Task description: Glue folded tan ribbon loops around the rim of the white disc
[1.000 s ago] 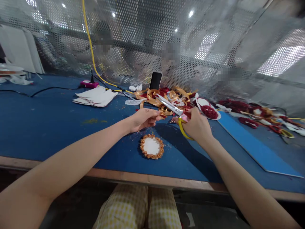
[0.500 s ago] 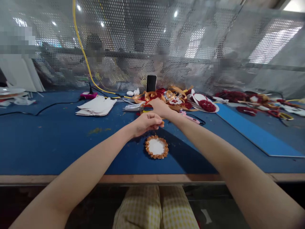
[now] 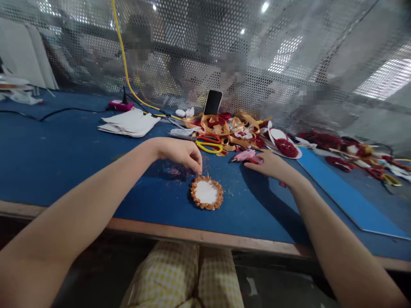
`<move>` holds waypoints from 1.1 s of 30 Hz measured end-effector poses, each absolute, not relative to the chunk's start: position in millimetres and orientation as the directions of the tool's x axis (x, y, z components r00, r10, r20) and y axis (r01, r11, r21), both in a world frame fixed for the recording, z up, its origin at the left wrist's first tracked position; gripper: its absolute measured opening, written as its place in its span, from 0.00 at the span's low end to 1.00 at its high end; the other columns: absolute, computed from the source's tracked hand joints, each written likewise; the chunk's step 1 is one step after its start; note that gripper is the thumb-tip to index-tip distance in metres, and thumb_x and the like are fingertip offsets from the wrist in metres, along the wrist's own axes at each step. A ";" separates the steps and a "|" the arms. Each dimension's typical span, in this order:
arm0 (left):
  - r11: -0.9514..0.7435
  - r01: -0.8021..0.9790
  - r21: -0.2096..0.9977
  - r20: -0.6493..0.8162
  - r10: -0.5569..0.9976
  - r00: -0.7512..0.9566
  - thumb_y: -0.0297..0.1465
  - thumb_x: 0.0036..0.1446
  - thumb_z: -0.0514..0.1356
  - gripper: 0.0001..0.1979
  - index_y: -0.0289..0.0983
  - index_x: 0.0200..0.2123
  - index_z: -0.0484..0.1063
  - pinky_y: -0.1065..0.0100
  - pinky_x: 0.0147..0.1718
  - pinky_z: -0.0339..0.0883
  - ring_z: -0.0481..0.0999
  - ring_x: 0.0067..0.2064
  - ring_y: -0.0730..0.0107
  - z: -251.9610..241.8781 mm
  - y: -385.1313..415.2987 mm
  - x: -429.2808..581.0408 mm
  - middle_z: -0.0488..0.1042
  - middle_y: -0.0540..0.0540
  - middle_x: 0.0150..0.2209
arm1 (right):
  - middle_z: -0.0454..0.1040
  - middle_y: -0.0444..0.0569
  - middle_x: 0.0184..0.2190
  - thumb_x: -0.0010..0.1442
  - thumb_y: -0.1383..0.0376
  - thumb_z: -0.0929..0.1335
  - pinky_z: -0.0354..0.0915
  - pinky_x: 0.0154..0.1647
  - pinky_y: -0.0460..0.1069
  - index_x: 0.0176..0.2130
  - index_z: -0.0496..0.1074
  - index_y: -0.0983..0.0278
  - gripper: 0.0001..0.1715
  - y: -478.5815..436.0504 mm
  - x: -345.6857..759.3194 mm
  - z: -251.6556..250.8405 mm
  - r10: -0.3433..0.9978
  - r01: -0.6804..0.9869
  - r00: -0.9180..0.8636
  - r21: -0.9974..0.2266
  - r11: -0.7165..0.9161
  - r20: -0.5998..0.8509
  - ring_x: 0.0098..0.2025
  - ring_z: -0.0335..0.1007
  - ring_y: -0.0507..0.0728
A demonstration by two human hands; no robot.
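A round white disc (image 3: 206, 192) edged with gathered golden-brown ribbon lies flat on the blue table. Just above its far edge, my left hand (image 3: 183, 153) is closed in a pinch, pointing down. A tiny golden-brown ribbon piece (image 3: 199, 173) shows at its fingertips. To the right, my right hand (image 3: 271, 166) has its thumb and fingers around the handle of a pink glue gun (image 3: 244, 155), whose nozzle points left. Scissors (image 3: 209, 146) with red and yellow handles lie beyond the disc, untouched.
A tangle of gold and dark red ribbons (image 3: 239, 124) lies behind the scissors, before a propped phone (image 3: 213, 102). White card pieces (image 3: 130, 123) are stacked at left. A light blue board (image 3: 340, 192) lies at right. A perforated metal screen (image 3: 189, 55) stands at the back.
My right hand has left the scissors and moved right to the glue gun. My left hand has turned downward and come closer to the disc's edge. The view has tilted.
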State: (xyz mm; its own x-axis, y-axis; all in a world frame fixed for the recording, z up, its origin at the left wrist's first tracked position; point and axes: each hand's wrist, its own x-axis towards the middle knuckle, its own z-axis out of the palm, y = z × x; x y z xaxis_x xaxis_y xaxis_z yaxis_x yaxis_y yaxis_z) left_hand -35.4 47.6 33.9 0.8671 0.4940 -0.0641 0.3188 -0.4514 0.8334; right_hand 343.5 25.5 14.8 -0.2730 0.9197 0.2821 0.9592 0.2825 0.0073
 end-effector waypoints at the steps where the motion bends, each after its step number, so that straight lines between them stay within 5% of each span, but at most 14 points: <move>1: -0.438 0.323 0.839 -0.093 0.471 0.877 0.37 0.50 0.69 0.07 0.41 0.30 0.87 0.72 0.30 0.67 0.80 0.32 0.64 31.5 47.0 -34.1 0.84 0.43 0.31 | 0.67 0.45 0.17 0.59 0.48 0.68 0.57 0.25 0.52 0.18 0.60 0.57 0.26 26.0 344.8 10.2 0.930 0.959 -0.274 0.003 0.282 0.246 0.20 0.61 0.56; 6: -0.341 0.346 0.874 -0.154 0.481 0.863 0.35 0.50 0.69 0.07 0.40 0.30 0.86 0.70 0.34 0.72 0.82 0.36 0.61 26.2 39.0 -20.3 0.84 0.41 0.33 | 0.76 0.53 0.31 0.61 0.52 0.65 0.64 0.35 0.55 0.32 0.68 0.59 0.15 18.9 339.3 5.1 0.935 0.979 -0.174 -0.045 0.197 0.309 0.33 0.71 0.62; 11: -0.231 0.377 0.897 -0.171 0.605 0.778 0.26 0.47 0.70 0.02 0.38 0.25 0.83 0.72 0.31 0.66 0.77 0.32 0.66 40.8 27.3 -18.8 0.81 0.44 0.30 | 0.76 0.55 0.38 0.60 0.50 0.67 0.65 0.37 0.55 0.47 0.67 0.62 0.23 -3.6 314.6 17.5 0.896 0.956 -0.098 -0.210 0.205 0.432 0.36 0.70 0.61; 17: 0.197 0.366 0.909 -0.390 0.712 0.584 0.22 0.48 0.66 0.07 0.40 0.28 0.80 0.70 0.26 0.61 0.71 0.28 0.66 47.9 15.5 -18.3 0.76 0.47 0.26 | 0.69 0.53 0.34 0.61 0.53 0.67 0.62 0.36 0.55 0.41 0.59 0.58 0.16 -20.2 280.0 15.7 0.847 0.917 -0.296 -0.117 0.381 0.442 0.33 0.63 0.59; 22: 0.036 0.281 0.959 -0.241 0.625 0.743 0.27 0.51 0.68 0.02 0.39 0.30 0.80 0.70 0.29 0.61 0.70 0.30 0.67 42.6 20.3 -19.4 0.78 0.46 0.28 | 0.69 0.51 0.33 0.61 0.55 0.68 0.61 0.35 0.55 0.39 0.57 0.57 0.15 -19.6 276.2 6.2 0.809 0.902 -0.351 -0.062 0.427 0.471 0.33 0.64 0.60; 27: -0.277 0.453 0.847 -0.364 0.319 0.875 0.36 0.50 0.71 0.07 0.40 0.31 0.82 0.70 0.33 0.63 0.70 0.32 0.68 42.6 26.1 -25.6 0.83 0.45 0.35 | 0.70 0.50 0.33 0.61 0.54 0.68 0.61 0.33 0.54 0.41 0.60 0.58 0.15 -15.2 278.5 -1.2 0.744 0.862 -0.424 -0.022 0.506 0.517 0.32 0.65 0.60; 33: -0.316 0.432 0.845 -0.321 0.346 0.881 0.38 0.47 0.72 0.09 0.41 0.31 0.83 0.69 0.34 0.63 0.70 0.32 0.67 39.8 26.6 -24.6 0.82 0.45 0.33 | 0.72 0.52 0.34 0.61 0.55 0.68 0.60 0.33 0.53 0.41 0.61 0.59 0.14 -15.1 279.4 -2.4 0.722 0.852 -0.453 0.016 0.523 0.523 0.32 0.65 0.60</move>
